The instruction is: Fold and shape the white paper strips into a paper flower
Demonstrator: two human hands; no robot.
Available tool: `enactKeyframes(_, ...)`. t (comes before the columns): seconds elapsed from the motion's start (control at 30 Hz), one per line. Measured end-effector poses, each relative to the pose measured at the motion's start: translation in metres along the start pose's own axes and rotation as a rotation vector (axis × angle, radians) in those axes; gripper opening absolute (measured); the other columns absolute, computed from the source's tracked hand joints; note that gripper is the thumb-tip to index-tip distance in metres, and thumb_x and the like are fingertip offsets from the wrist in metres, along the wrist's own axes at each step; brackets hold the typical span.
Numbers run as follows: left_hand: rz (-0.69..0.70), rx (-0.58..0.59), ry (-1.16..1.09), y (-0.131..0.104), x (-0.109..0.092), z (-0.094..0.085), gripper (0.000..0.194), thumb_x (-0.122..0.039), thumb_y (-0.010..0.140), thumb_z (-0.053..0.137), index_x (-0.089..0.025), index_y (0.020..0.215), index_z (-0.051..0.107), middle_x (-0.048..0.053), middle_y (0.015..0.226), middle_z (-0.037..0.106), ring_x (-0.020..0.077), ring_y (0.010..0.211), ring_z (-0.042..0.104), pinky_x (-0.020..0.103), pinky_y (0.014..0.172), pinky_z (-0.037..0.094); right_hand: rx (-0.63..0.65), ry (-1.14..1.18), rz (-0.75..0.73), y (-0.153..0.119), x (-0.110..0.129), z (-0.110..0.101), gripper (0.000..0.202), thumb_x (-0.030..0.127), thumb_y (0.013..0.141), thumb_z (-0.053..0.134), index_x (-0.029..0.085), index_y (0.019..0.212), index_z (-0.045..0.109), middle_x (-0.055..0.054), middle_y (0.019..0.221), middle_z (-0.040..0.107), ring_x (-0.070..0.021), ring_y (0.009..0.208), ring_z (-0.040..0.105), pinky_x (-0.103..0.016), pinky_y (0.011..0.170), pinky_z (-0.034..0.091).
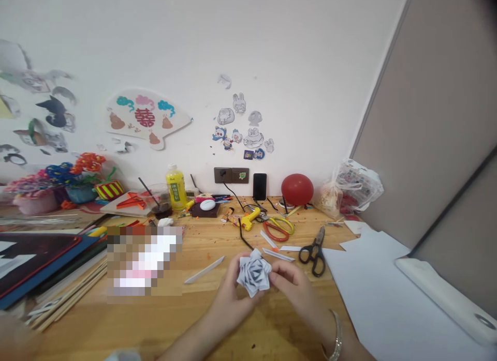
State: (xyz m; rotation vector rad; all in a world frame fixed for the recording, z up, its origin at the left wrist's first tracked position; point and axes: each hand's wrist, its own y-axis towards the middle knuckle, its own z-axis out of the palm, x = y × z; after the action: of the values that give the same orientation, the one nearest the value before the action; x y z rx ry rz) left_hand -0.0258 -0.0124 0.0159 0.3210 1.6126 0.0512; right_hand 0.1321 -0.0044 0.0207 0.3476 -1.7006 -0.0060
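A white folded-paper flower [254,273] with layered, pointed petals is held between both hands above the wooden table. My left hand [234,294] closes round its left and lower side, with the thumb beneath. On the right edge, my right hand [292,281] pinches a petal between thumb and fingers; a bracelet circles that wrist. Folded white paper strips [278,255] lie just beyond the flower, and another strip [204,270] rests to the left. Black-handled scissors [315,252] lie to the right of my right hand.
A yellow glue gun [250,219], red-and-yellow-handled scissors [277,229], a red balloon [297,189] and a phone [260,186] are toward the wall. White paper sheets [373,288] cover the right side. A drink bottle [176,187], a dark drink cup [160,203] and wooden sticks [73,296] are left.
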Motion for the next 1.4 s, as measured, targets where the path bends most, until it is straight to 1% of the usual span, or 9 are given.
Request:
enactKeyframes(0.1, -0.003, 0.000, 0.030, 0.000, -0.002, 0.002, 0.049, -0.017, 0.061, 0.066, -0.022, 0.102, 0.039, 0.002, 0.093, 0.059, 0.0184, 0.085, 0.057, 0.029, 0.076, 0.045, -0.011, -0.076, -0.026, 0.000, -0.001, 0.001, 0.016, 0.031, 0.075, 0.053, 0.017, 0.067, 0.056, 0.001, 0.064, 0.055, -0.0149, 0.063, 0.051, -0.025, 0.059, 0.040)
enactKeyframes(0.3, 0.017, 0.072, 0.079, 0.002, 0.006, 0.000, 0.056, -0.016, 0.060, 0.066, -0.020, 0.109, 0.040, 0.008, 0.105, 0.058, 0.0224, 0.096, 0.056, 0.032, 0.083, 0.043, -0.072, -0.308, -0.183, -0.001, 0.001, 0.001, 0.009, 0.014, 0.070, 0.050, 0.018, 0.069, 0.058, 0.000, 0.065, 0.056, -0.0149, 0.062, 0.050, -0.025, 0.059, 0.039)
enactKeyframes(0.5, 0.061, 0.134, 0.201, 0.007, 0.006, -0.007, 0.053, -0.016, 0.052, 0.073, -0.019, 0.099, 0.049, 0.002, 0.089, 0.060, 0.0200, 0.081, 0.056, 0.029, 0.073, 0.044, -0.037, -0.393, -0.235, -0.004, 0.006, -0.001, 0.010, 0.012, 0.072, 0.049, 0.018, 0.067, 0.056, 0.002, 0.063, 0.053, -0.0138, 0.062, 0.050, -0.023, 0.059, 0.038)
enactKeyframes(0.6, 0.016, 0.189, 0.147, 0.009, 0.005, -0.009, 0.051, -0.015, 0.051, 0.073, -0.019, 0.097, 0.052, 0.002, 0.088, 0.059, 0.0185, 0.080, 0.054, 0.027, 0.072, 0.043, 0.004, -0.405, -0.244, -0.005, 0.008, -0.002, 0.012, 0.011, 0.074, 0.049, 0.018, 0.068, 0.056, 0.002, 0.065, 0.054, -0.0136, 0.064, 0.050, -0.023, 0.060, 0.038)
enactKeyframes(0.7, -0.068, 0.300, 0.033, 0.010, 0.005, -0.010, 0.049, -0.013, 0.048, 0.074, -0.018, 0.091, 0.051, -0.001, 0.083, 0.057, 0.0152, 0.074, 0.052, 0.025, 0.067, 0.041, 0.044, -0.428, -0.248, -0.005, 0.010, -0.003, 0.011, 0.011, 0.074, 0.049, 0.018, 0.069, 0.057, 0.001, 0.067, 0.055, -0.0134, 0.065, 0.050, -0.023, 0.062, 0.037)
enactKeyframes(0.83, -0.108, 0.374, 0.023, 0.011, 0.006, -0.010, 0.046, -0.009, 0.048, 0.072, -0.019, 0.086, 0.048, -0.005, 0.077, 0.052, 0.0116, 0.068, 0.048, 0.023, 0.062, 0.039, 0.048, -0.438, -0.241, -0.004, 0.007, -0.004, 0.010, 0.013, 0.074, 0.049, 0.018, 0.069, 0.056, 0.001, 0.067, 0.054, -0.0140, 0.066, 0.050, -0.023, 0.062, 0.036)
enactKeyframes(1.0, -0.035, 0.348, 0.081, 0.011, 0.009, -0.008, 0.027, -0.013, 0.059, 0.065, -0.018, 0.077, 0.045, -0.005, 0.072, 0.048, 0.0098, 0.063, 0.043, 0.022, 0.058, 0.037, 0.025, -0.301, -0.139, -0.002, 0.003, -0.001, 0.015, 0.025, 0.076, 0.048, 0.018, 0.063, 0.050, 0.001, 0.063, 0.051, -0.0143, 0.063, 0.048, -0.024, 0.060, 0.037)
enactKeyframes(1.17, 0.024, 0.329, 0.134, 0.009, 0.008, -0.009, 0.025, -0.014, 0.062, 0.063, -0.019, 0.078, 0.045, -0.004, 0.071, 0.048, 0.0109, 0.064, 0.044, 0.022, 0.058, 0.036, 0.079, -0.069, 0.011, -0.001, 0.002, 0.001, 0.018, 0.031, 0.075, 0.049, 0.018, 0.064, 0.048, 0.002, 0.062, 0.050, -0.0144, 0.062, 0.048, -0.025, 0.059, 0.038)
enactKeyframes(1.4, 0.058, 0.287, 0.182, 0.010, 0.012, -0.011, 0.024, -0.012, 0.062, 0.061, -0.018, 0.079, 0.046, -0.004, 0.073, 0.050, 0.0116, 0.066, 0.046, 0.022, 0.060, 0.038, -0.016, -0.282, -0.105, 0.000, 0.000, -0.001, 0.014, 0.028, 0.076, 0.050, 0.017, 0.071, 0.056, -0.003, 0.070, 0.058, -0.0175, 0.068, 0.054, -0.028, 0.064, 0.040)
